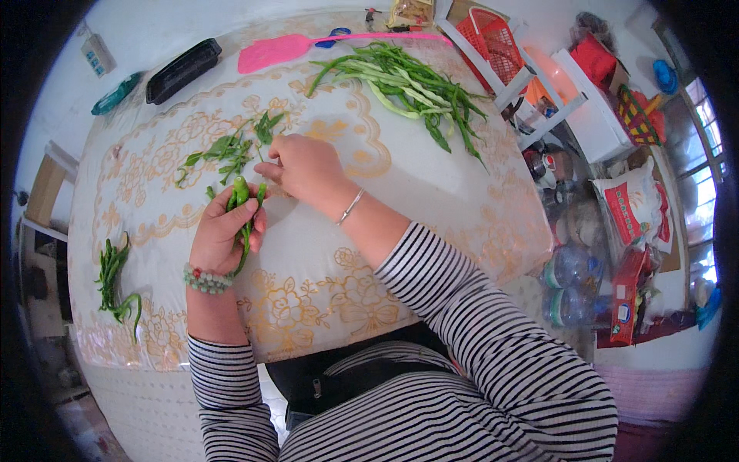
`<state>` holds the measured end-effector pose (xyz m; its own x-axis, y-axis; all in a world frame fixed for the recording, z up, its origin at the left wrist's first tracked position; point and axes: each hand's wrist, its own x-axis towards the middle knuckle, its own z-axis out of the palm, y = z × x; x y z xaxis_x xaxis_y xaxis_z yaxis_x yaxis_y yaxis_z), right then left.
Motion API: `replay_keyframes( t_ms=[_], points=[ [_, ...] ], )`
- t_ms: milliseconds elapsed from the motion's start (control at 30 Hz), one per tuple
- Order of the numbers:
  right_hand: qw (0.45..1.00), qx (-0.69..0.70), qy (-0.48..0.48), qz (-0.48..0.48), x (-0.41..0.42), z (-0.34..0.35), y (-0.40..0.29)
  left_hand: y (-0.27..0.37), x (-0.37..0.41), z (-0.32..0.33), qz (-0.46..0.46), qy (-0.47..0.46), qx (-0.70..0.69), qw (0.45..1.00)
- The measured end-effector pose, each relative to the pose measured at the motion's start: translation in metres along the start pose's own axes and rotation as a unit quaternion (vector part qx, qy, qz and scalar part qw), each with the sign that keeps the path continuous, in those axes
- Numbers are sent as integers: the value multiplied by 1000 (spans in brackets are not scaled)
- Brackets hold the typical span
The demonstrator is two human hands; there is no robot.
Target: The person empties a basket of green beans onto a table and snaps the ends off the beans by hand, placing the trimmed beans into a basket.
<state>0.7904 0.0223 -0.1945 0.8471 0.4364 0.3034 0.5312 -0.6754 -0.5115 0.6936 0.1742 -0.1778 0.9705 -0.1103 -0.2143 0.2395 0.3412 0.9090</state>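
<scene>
My left hand (228,222) grips several slender green chili peppers (241,193); their tops stick up past the thumb and one long tip hangs below the palm. To its right, my right hand (309,170) is raised with thumb and forefinger close together, beside a thin stem and a green leaf (265,128). Whether the fingertips pinch that stem is unclear. Plucked leaves and stems (231,151) lie loosely on the tablecloth just beyond both hands. A small heap of green peppers (112,271) rests at the table's left side.
A larger pile of long green beans and peppers (404,86) lies at the far right of the flowered tablecloth (340,225). Along the back are a pink fly swatter (274,53) and a black tray (183,70). A white stool frame with a red basket (491,40) borders the right edge.
</scene>
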Motion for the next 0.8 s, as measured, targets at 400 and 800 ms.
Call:
replay_keyframes(
  t_ms=[400, 800],
  points=[
    [944, -302, 67, 112, -42, -126, 127, -2, 3, -3, 27, -12, 0, 1000],
    [913, -328, 65, 233, -40, -118, 166, -5, 5, -10, 35, 12, 0, 999]
  ],
)
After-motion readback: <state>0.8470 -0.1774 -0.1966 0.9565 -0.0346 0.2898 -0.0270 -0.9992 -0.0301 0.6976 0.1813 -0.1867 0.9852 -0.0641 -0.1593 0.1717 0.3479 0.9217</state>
